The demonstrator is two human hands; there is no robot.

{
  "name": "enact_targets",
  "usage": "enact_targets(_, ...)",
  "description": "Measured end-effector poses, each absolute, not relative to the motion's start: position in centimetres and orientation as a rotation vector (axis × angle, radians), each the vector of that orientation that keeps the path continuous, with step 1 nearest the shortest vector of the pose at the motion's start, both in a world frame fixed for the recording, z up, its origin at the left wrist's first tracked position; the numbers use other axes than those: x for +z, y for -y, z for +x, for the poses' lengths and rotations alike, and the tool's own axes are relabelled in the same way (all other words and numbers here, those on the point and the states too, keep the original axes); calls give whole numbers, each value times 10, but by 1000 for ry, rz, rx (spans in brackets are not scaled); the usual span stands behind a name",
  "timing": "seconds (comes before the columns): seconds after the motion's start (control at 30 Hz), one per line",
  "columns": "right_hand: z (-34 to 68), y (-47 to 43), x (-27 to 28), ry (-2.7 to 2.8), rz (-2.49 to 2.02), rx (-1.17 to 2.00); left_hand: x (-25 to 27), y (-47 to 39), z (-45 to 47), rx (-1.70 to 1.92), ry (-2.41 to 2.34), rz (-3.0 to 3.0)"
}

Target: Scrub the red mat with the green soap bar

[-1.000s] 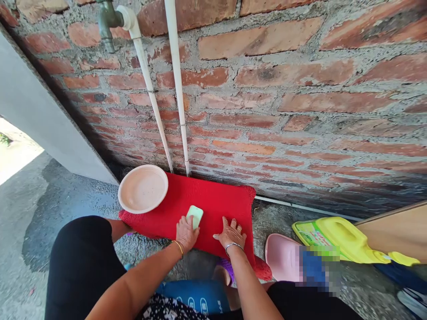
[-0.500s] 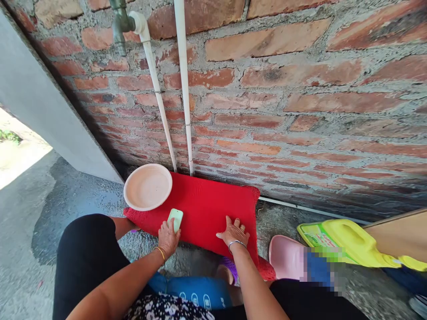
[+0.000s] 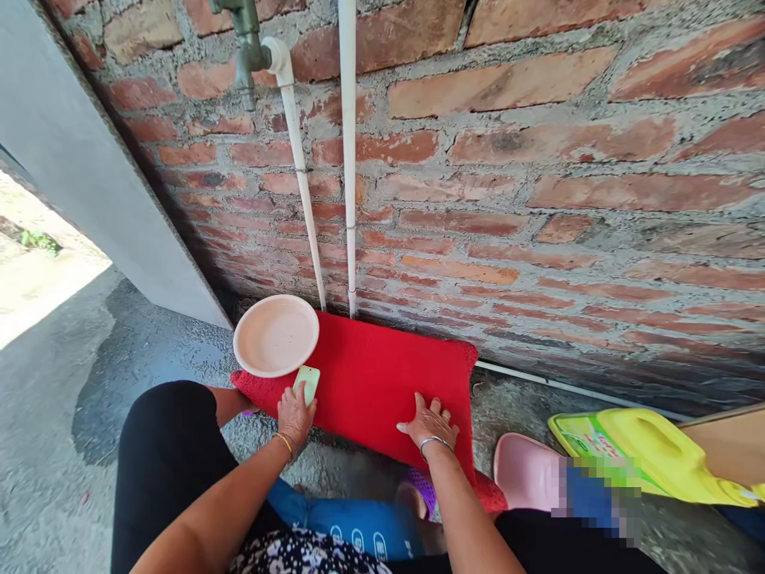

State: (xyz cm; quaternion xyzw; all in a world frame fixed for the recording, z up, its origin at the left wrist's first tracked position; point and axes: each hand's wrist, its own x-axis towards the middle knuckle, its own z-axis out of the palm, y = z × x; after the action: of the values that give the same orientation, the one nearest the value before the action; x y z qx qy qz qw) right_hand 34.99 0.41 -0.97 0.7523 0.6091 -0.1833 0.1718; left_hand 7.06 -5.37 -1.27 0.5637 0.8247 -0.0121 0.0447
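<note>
My left hand point(image 3: 296, 418) grips a pale green scrub brush point(image 3: 307, 384) with a small hole at its far end; its underside is hidden. The brush rests on the left part of a red cloth point(image 3: 370, 375), close by the basin's near rim. That cloth lies stretched flat, its lace-like corners hanging down; what supports it is hidden. With fingers spread, my right hand point(image 3: 430, 426) presses on the cloth near its right edge. A pale pink basin point(image 3: 278, 339), seemingly with a little water in it, sits on the cloth's far left end.
A brick wall point(image 3: 454, 191) rises behind the cloth, carrying white pipes point(image 3: 348, 159) and a tap point(image 3: 248, 60) above the basin. To the right lie a pink plastic scoop-like thing point(image 3: 526, 470) and a yellow jug point(image 3: 645, 446). The concrete floor point(image 3: 101, 383) is wet at left.
My left hand has slid the brush leftward over the cloth, nearer the basin. My right hand keeps its place on the cloth. The whole view has shifted a little.
</note>
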Motion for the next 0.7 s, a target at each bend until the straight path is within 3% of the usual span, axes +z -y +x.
enact_targets(0.17,349,-4,-7,-1737,2129,-521,-17,56,75,-75,-2552,1654)
enact_targets(0.37,346,-4,2,-1722,2146,-552,-19,54,99,-79,-2261,1945)
enact_targets(0.7,344,-5,8,-1696,2144,-586,2,25,75,-165,-2443,1658)
